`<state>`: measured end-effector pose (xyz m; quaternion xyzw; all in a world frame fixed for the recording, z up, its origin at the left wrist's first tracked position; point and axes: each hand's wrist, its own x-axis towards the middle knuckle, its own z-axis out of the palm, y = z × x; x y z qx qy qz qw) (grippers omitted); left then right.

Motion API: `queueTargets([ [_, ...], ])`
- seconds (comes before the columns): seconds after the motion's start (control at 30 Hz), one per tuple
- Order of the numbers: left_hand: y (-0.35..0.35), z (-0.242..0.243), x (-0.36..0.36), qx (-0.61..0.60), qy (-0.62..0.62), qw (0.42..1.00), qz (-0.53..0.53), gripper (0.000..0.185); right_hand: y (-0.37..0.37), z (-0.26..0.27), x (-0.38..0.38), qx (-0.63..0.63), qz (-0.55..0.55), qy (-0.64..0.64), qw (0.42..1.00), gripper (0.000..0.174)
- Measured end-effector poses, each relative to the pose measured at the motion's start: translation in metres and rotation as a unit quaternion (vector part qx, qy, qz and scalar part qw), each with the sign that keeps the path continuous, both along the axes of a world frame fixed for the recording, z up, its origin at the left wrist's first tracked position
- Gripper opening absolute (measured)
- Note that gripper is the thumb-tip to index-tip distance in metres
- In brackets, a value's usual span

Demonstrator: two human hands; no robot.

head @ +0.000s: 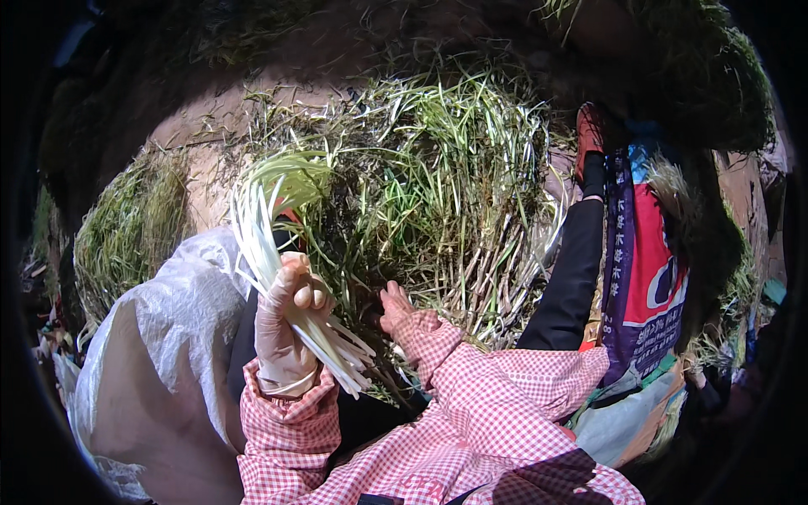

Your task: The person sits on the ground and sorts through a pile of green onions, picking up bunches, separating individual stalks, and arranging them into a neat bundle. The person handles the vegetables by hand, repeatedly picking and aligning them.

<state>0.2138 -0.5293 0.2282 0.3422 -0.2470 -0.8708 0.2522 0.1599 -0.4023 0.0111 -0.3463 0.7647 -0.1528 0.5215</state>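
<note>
My left hand [290, 315], in a thin pale glove, is raised and shut around a bunch of long white shoots [259, 221]. Their yellow-green leafy tips curve over at the top, and the white ends poke out below the fist. To its right, my right hand [399, 309] is low at the near edge of a heap of long green-leaved stalks [429, 189]. Shadow and stems hide part of its fingers, so what it holds cannot be made out. Pinkish-white stalk bases [486, 278] lie towards me in the heap.
A white woven sack [170, 328] bulges at my left, with another grassy heap [136, 214] behind it. My outstretched leg [565, 271] borders the heap on the right. Beyond it lies a printed purple and red sack [647, 265]. Bare earth [208, 170] shows at the far left.
</note>
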Motion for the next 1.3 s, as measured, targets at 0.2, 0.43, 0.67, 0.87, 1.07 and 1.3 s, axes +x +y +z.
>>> queueTargets([
  [0.2,0.0,0.007,0.003,0.007,0.016,1.0,-0.012,0.014,0.105,-0.018,-0.121,-0.191,-0.54,0.107,0.813,0.024],
  [0.43,0.003,-0.001,-0.006,0.015,-0.001,1.0,-0.019,0.014,0.123,-0.053,-0.193,-0.175,-0.523,0.082,0.83,0.018],
  [0.67,0.008,-0.006,-0.003,0.013,-0.057,0.998,-0.039,0.017,0.109,0.094,-0.139,-0.475,-0.528,-0.189,0.677,0.024],
  [0.87,0.016,-0.003,-0.006,0.039,-0.086,0.988,-0.119,0.02,0.124,0.111,-0.05,-0.246,-0.451,-0.324,0.795,0.041],
  [1.07,0.035,-0.026,-0.007,0.021,-0.125,0.97,-0.209,0.022,0.128,0.131,-0.024,-0.146,-0.317,-0.229,0.909,0.037],
  [1.3,0.037,-0.035,-0.005,0.034,-0.124,0.972,-0.198,0.027,0.138,0.131,-0.007,-0.258,-0.328,-0.261,0.871,0.042],
])
